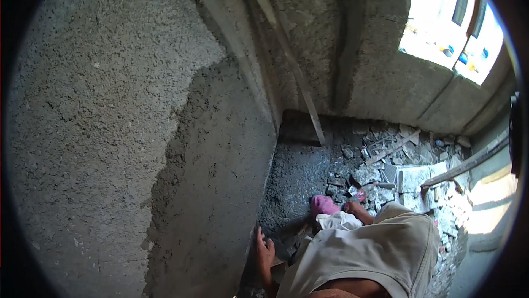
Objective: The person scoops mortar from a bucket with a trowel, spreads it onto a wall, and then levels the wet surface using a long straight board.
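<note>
My left hand [265, 249] is low in the view, beside the lower edge of the smooth, damp-looking grey plaster [220, 149] on the left wall. Its fingers are stretched and a little apart, and I see nothing held in them. Whether the fingertips touch the wall, I cannot tell. My right hand does not show. Past my beige shorts [374, 243], a pink covering [324, 205] and a white cloth [339, 220] appear near my bare lower leg or foot [358, 212]; what they cover is unclear. Dark wet mortar [297, 176] lies on the floor along the wall.
Rough, lighter plaster [99, 105] covers the far left wall. A long wooden strip [289, 58] leans in the corner. Broken rubble [380, 174] and tile pieces [413, 179] litter the floor to the right, with a wooden pole [465, 163] across them. A bright window opening [441, 28] is at upper right.
</note>
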Motion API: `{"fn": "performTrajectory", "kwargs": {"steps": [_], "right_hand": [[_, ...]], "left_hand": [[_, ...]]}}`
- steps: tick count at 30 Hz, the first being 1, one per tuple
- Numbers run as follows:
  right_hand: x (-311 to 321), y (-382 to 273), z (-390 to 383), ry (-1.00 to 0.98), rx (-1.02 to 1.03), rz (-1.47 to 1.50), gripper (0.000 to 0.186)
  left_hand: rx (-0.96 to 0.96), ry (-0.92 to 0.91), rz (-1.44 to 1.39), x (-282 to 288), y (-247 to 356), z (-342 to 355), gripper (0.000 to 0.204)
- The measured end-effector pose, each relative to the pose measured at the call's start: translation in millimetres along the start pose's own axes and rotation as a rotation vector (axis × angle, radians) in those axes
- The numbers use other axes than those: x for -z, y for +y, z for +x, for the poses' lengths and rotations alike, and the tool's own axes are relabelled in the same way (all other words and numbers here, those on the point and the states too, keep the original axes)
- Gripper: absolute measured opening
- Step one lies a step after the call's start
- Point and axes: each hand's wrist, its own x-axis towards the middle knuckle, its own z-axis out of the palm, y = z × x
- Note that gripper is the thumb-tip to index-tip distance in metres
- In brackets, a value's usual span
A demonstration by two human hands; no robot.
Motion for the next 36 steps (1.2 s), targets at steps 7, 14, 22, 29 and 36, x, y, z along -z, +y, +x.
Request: {"fn": "performTrajectory", "kwargs": {"steps": [7,14,22,29,36], "right_hand": [[179.1,-121.0,215.9,0.401,0.135,-0.021,0.057],[433.3,-409.0,408.1,0.972,0.617,0.144,0.081],[699.9,-573.4,604.5,1.325,0.851,-0.226,0.111],[617.1,-589.4,599.7,1.075,0.633,-0.009,0.072],[570.3,-566.5,426.6,0.799,0.915,0.088,0.095]], "left_hand": [[0.130,0.177,0.157,-33.6,-105.0,2.6,0.067],[0.498,0.461,-0.069,-29.1,27.8,35.8,0.077],[0.476,0.735,-0.159,-87.1,72.0,52.0,0.074],[0.847,0.841,-0.193,-101.9,125.2,-0.9,0.077],[0.280,0.995,-0.564,-66.4,119.0,88.9,0.076]]}}
